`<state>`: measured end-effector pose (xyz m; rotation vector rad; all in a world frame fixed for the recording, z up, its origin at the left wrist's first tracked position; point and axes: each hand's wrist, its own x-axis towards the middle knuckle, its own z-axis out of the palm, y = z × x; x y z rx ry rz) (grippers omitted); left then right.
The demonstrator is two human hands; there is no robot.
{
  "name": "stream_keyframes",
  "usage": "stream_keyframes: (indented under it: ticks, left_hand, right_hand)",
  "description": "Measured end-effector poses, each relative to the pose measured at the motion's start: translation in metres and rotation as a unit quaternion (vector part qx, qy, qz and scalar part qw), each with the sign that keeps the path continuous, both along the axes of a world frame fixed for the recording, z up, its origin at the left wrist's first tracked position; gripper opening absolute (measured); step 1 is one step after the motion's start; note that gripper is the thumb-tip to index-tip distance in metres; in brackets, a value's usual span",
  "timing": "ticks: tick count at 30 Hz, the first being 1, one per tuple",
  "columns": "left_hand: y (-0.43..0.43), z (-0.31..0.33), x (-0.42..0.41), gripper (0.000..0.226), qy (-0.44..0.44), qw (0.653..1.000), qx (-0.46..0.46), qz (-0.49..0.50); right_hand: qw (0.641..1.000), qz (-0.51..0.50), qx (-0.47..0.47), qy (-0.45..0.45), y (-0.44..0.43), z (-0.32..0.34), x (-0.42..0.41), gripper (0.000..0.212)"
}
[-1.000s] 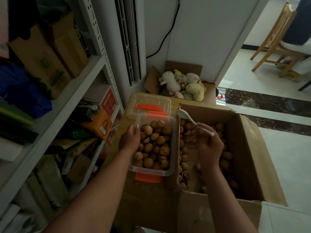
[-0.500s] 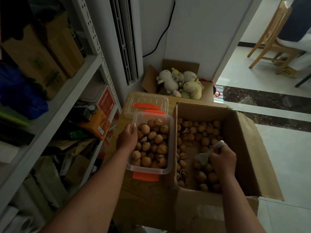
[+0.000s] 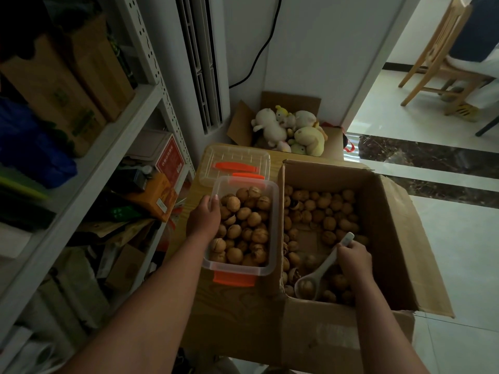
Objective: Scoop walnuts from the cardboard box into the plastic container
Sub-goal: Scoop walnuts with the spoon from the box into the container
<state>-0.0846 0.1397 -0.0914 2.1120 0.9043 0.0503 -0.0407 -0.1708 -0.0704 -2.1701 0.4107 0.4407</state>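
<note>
Your left hand [image 3: 203,220] reaching forward, fingers curled in a grip, thumb up; your right hand [image 3: 353,257] lower, fist closed, knuckles up, forearm extended

Single head cam, wide-angle, looking forward and steeply down from above. Near field: box [image 3: 388,220] lower right, container [image 3: 273,211] centre. Shelf [image 3: 81,163] fills left edge, bright doorway floor [image 3: 459,238] runs off right. Straight lines bow toward the edges.

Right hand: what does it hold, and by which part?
The right hand holds a white spoon by its handle; one walnut lies in the bowl.
</note>
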Motion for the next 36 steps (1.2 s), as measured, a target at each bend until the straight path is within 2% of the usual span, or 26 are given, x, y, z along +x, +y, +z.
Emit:
stream_keyframes:
  ticks: [8, 16, 19, 22, 25, 27, 31, 36]
  left_hand:
    - [-0.001, 0.002, 0.0, 0.041, -0.002, 1.0, -0.002, 0.001]
    - [-0.001, 0.004, 0.0, 0.038, -0.002, 1.0, -0.007, 0.001]
    - [-0.002, 0.004, 0.0, 0.037, 0.0, 1.0, -0.006, 0.001]
    - [-0.001, 0.004, 0.0, 0.036, -0.002, 1.0, -0.01, 0.003]
    - [-0.002, 0.005, 0.0, 0.039, 0.001, 1.0, -0.012, 0.002]
    - [-0.002, 0.006, -0.001, 0.04, 0.002, 1.0, -0.013, 0.003]
    - [-0.002, 0.005, -0.001, 0.039, -0.002, 1.0, -0.015, 0.003]
    - [-0.001, 0.003, -0.001, 0.04, -0.003, 1.0, -0.011, 0.001]
  right_hand:
    - [0.995, -0.076, 0.059, -0.006, -0.003, 0.007, 0.012, 0.024]
    - [0.968, -0.129, 0.199, -0.081, 0.025, 0.059, 0.025, 0.022]
    - [0.958, -0.099, 0.253, -0.098, 0.046, 0.073, 0.018, 0.019]
    - [0.947, -0.006, 0.299, -0.119, 0.073, 0.079, 0.001, 0.015]
    - [0.936, 0.137, 0.28, -0.163, 0.09, 0.067, -0.012, 0.029]
    - [0.929, 0.186, 0.265, -0.181, 0.093, 0.057, -0.015, 0.036]
    - [0.911, 0.174, 0.284, -0.241, 0.088, 0.054, -0.014, 0.02]
    - [0.89, 0.064, 0.291, -0.345, 0.07, 0.063, -0.004, 0.019]
